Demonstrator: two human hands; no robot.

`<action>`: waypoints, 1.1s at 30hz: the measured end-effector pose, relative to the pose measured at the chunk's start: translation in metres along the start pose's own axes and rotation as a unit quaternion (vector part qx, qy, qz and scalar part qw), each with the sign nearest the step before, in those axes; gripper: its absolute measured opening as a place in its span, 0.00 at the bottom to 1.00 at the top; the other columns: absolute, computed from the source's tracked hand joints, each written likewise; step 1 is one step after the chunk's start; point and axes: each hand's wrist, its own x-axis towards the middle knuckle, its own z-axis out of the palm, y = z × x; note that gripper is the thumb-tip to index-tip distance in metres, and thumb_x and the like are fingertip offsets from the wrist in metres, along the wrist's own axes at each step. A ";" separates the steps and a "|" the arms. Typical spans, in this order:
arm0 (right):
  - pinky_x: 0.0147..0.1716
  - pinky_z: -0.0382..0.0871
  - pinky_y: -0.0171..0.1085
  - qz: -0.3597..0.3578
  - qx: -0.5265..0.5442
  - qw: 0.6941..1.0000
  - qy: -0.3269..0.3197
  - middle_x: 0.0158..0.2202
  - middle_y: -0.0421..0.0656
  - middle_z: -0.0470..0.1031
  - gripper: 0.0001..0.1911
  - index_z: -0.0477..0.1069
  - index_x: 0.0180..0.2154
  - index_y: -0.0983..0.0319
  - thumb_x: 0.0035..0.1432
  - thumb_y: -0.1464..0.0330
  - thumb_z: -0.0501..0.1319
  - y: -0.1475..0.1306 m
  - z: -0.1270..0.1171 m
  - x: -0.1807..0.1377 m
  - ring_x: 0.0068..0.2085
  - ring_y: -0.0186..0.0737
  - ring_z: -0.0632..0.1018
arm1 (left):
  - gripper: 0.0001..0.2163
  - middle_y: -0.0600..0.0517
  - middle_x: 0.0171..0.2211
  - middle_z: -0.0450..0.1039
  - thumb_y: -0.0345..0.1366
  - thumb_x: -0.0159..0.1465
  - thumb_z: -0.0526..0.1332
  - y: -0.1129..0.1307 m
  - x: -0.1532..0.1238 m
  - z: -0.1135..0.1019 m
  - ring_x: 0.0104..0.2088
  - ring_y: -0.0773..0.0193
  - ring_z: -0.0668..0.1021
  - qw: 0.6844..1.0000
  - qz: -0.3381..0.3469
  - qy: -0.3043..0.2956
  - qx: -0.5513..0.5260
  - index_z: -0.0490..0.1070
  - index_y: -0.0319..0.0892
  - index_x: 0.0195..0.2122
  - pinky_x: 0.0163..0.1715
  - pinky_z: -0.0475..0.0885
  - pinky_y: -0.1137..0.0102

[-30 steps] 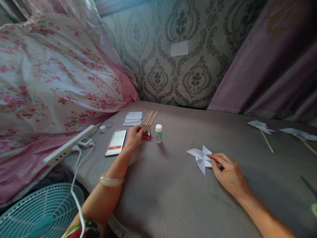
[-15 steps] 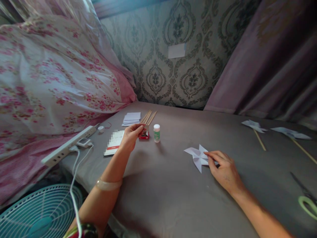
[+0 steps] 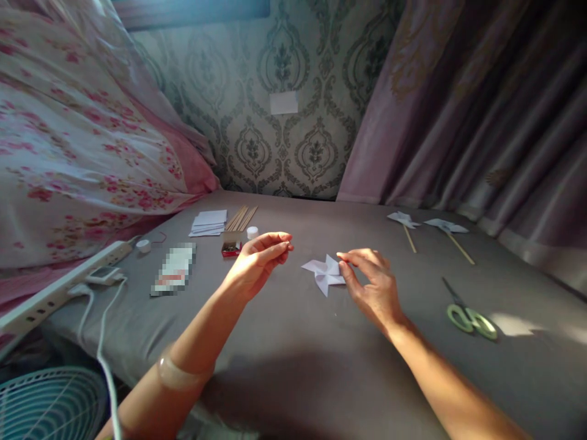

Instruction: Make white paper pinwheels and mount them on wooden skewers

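My left hand (image 3: 257, 263) is raised over the middle of the bed-like grey surface. Its thumb and forefinger pinch something tiny that is too small to make out. To its right, a white paper pinwheel (image 3: 324, 276) with pointed blades is held at its right side by the fingers of my right hand (image 3: 371, 284). Behind my left hand stands a small bottle with a white cap (image 3: 252, 232), its body mostly hidden. A small open red box (image 3: 231, 247) with little things inside lies just left of that hand.
Wooden sticks (image 3: 241, 218) and stacked white paper (image 3: 209, 223) lie at the back. Two pinwheels on sticks (image 3: 402, 220) and green-handled scissors (image 3: 471, 320) are on the right. A blurred-out phone-like item (image 3: 175, 269), a power strip (image 3: 64, 287) and a fan (image 3: 50, 403) are on the left.
My left hand has come away from the red box toward the pinwheel, fingertips pinched. My right hand still has the pinwheel. The view has turned right, showing the whole scissors.
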 end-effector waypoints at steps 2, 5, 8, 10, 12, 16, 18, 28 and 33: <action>0.44 0.65 0.42 -0.007 0.009 1.000 0.007 0.35 0.44 0.76 0.08 0.76 0.38 0.58 0.62 0.67 0.58 -0.006 -0.007 0.003 0.39 0.39 0.76 | 0.11 0.51 0.28 0.75 0.31 0.47 0.71 -0.008 -0.003 0.014 0.25 0.73 0.72 1.000 -0.015 -0.016 -0.006 0.77 0.37 0.32 0.26 0.66 0.77; 0.46 0.63 0.43 -0.018 0.019 1.000 0.011 0.36 0.42 0.76 0.07 0.76 0.39 0.57 0.62 0.67 0.59 -0.011 -0.014 0.006 0.40 0.39 0.76 | 0.11 0.51 0.27 0.76 0.32 0.48 0.72 -0.019 -0.006 0.032 0.25 0.74 0.72 0.998 -0.040 -0.043 -0.007 0.77 0.37 0.32 0.26 0.65 0.77; 0.47 0.61 0.43 -0.041 0.028 0.999 0.006 0.37 0.41 0.77 0.07 0.76 0.40 0.56 0.62 0.68 0.60 -0.012 -0.018 0.008 0.40 0.39 0.75 | 0.11 0.51 0.28 0.76 0.32 0.49 0.72 -0.028 -0.008 0.045 0.24 0.74 0.72 0.995 -0.058 -0.076 -0.010 0.77 0.37 0.33 0.26 0.64 0.77; 0.47 0.61 0.43 -0.052 0.029 0.998 -0.002 0.37 0.40 0.78 0.07 0.75 0.41 0.55 0.62 0.68 0.59 -0.011 -0.019 0.008 0.41 0.38 0.75 | 0.11 0.51 0.27 0.76 0.32 0.49 0.72 -0.032 -0.009 0.050 0.24 0.74 0.71 0.993 -0.066 -0.091 -0.017 0.76 0.36 0.33 0.26 0.63 0.77; 0.47 0.60 0.43 -0.058 0.030 0.998 -0.013 0.38 0.39 0.78 0.07 0.75 0.41 0.55 0.63 0.68 0.59 -0.009 -0.019 0.007 0.41 0.38 0.75 | 0.11 0.52 0.27 0.76 0.32 0.49 0.72 -0.035 -0.008 0.053 0.24 0.75 0.70 0.992 -0.077 -0.100 -0.023 0.76 0.36 0.33 0.25 0.63 0.77; 0.48 0.59 0.42 -0.069 0.034 0.997 -0.031 0.38 0.39 0.79 0.06 0.75 0.40 0.56 0.63 0.68 0.59 -0.006 -0.019 0.006 0.41 0.38 0.75 | 0.11 0.52 0.27 0.75 0.32 0.49 0.72 -0.040 -0.006 0.052 0.23 0.76 0.70 0.989 -0.099 -0.107 -0.029 0.76 0.36 0.33 0.25 0.63 0.77; 0.47 0.58 0.42 -0.075 0.035 0.996 -0.040 0.39 0.39 0.78 0.06 0.74 0.40 0.56 0.63 0.68 0.58 -0.005 -0.018 0.005 0.41 0.37 0.75 | 0.11 0.52 0.28 0.75 0.32 0.49 0.72 -0.041 -0.004 0.050 0.23 0.76 0.70 0.988 -0.108 -0.110 -0.032 0.76 0.35 0.33 0.25 0.63 0.78; 0.49 0.57 0.42 -0.079 0.037 0.994 -0.064 0.40 0.40 0.78 0.04 0.71 0.39 0.58 0.64 0.70 0.58 -0.003 -0.017 0.003 0.42 0.37 0.76 | 0.08 0.51 0.27 0.75 0.29 0.50 0.71 -0.046 -0.002 0.044 0.25 0.75 0.73 0.972 -0.175 -0.132 -0.082 0.76 0.35 0.30 0.28 0.69 0.80; 0.50 0.57 0.43 -0.067 0.039 0.994 -0.074 0.38 0.41 0.77 0.02 0.69 0.38 0.59 0.63 0.70 0.58 -0.003 -0.017 0.003 0.42 0.38 0.76 | 0.06 0.51 0.27 0.74 0.27 0.51 0.70 -0.047 -0.003 0.045 0.24 0.75 0.73 0.963 -0.204 -0.147 -0.095 0.76 0.34 0.30 0.27 0.69 0.80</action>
